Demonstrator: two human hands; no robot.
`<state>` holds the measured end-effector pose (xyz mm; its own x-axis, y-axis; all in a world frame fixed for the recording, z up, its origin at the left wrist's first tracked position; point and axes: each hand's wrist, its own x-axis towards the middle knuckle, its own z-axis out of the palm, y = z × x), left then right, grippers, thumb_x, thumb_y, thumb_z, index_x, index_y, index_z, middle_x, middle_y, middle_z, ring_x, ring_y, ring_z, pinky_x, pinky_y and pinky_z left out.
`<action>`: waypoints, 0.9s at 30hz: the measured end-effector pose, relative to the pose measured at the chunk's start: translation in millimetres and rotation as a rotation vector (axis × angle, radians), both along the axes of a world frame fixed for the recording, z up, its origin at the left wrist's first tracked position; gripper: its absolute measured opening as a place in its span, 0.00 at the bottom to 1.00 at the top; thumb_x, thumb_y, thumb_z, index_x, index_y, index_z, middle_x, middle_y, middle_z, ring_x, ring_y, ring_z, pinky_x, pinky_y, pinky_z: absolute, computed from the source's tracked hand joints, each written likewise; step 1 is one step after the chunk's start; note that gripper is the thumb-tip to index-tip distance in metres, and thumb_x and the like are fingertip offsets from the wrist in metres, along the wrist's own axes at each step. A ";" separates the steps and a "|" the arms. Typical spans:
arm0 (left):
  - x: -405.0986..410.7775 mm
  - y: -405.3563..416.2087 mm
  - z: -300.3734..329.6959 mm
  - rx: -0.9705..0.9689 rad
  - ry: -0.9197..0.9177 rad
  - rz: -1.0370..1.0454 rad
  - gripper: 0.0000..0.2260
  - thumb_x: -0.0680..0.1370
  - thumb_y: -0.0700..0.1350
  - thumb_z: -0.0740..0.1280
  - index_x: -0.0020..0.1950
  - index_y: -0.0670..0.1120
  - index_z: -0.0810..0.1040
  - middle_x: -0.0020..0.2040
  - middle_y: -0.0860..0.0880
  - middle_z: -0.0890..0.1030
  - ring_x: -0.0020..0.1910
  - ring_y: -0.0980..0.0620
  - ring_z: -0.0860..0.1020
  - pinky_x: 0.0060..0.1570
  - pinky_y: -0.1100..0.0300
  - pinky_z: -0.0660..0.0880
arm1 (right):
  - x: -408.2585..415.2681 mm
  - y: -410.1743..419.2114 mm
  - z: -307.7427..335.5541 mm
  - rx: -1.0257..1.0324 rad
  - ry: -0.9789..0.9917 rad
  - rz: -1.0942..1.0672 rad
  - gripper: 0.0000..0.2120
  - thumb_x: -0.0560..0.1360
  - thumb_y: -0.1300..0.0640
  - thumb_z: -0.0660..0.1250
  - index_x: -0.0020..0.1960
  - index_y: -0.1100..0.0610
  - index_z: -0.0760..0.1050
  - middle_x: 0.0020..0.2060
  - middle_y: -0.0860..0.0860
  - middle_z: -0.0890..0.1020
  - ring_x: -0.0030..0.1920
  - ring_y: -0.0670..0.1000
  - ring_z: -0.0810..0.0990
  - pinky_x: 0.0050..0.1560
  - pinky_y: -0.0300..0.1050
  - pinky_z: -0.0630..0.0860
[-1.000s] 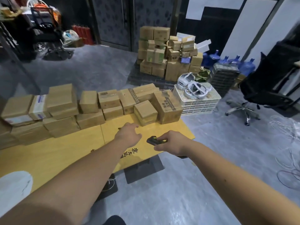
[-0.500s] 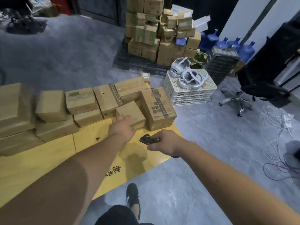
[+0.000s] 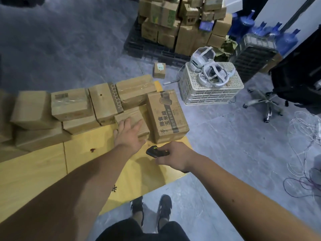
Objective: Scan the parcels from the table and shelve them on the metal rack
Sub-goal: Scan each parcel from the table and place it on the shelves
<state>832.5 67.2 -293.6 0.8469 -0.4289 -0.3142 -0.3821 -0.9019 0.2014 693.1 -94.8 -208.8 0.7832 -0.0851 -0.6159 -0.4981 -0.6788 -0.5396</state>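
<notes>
- Parcels in brown cardboard crowd the far side of the yellow table [image 3: 43, 171], stacked two high in places.
- Left hand [image 3: 129, 136] lies flat on a small cardboard parcel [image 3: 130, 117] at the near edge of the pile, fingers straight and slightly spread over its top, thumb out toward the right.
- That small parcel sits on the table, touching a larger printed carton [image 3: 166, 115] on its right and a taped box [image 3: 106, 103] behind it on the left.
- Right hand [image 3: 175, 158] holds a black handheld scanner [image 3: 156, 151], fingers curled round its body; the scanner's head points left, just beside the left wrist, above the table's near corner.
- White plastic crate [image 3: 208, 94] stands on the grey floor past the table, with two white headsets [image 3: 208, 70] on top.
- Further cartons are piled on a black pallet [image 3: 147, 49] behind; blue water jugs [image 3: 284, 39] stand at the right.
- Metal rack is out of sight.
</notes>
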 end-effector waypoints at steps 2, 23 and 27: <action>-4.8 -0.6 -1.0 -0.004 0.009 0.040 0.37 0.76 0.69 0.66 0.82 0.66 0.54 0.84 0.47 0.53 0.82 0.43 0.49 0.75 0.39 0.58 | 0.9 -6.6 -3.0 0.025 0.008 0.040 0.11 0.76 0.42 0.73 0.55 0.44 0.85 0.39 0.47 0.78 0.42 0.49 0.77 0.40 0.44 0.72; -130.7 82.0 8.4 -0.077 -0.026 0.516 0.26 0.74 0.60 0.72 0.72 0.60 0.75 0.76 0.54 0.68 0.76 0.49 0.61 0.68 0.44 0.64 | -20.0 27.1 0.4 0.038 0.005 0.469 0.26 0.76 0.41 0.74 0.72 0.48 0.79 0.52 0.51 0.81 0.50 0.54 0.81 0.45 0.47 0.79; -143.4 140.6 11.0 -0.084 -0.045 0.601 0.26 0.75 0.60 0.70 0.72 0.59 0.74 0.75 0.55 0.69 0.75 0.49 0.63 0.68 0.43 0.65 | -19.2 65.0 1.7 0.047 -0.011 0.529 0.24 0.77 0.42 0.74 0.70 0.48 0.80 0.50 0.50 0.80 0.41 0.49 0.77 0.33 0.41 0.69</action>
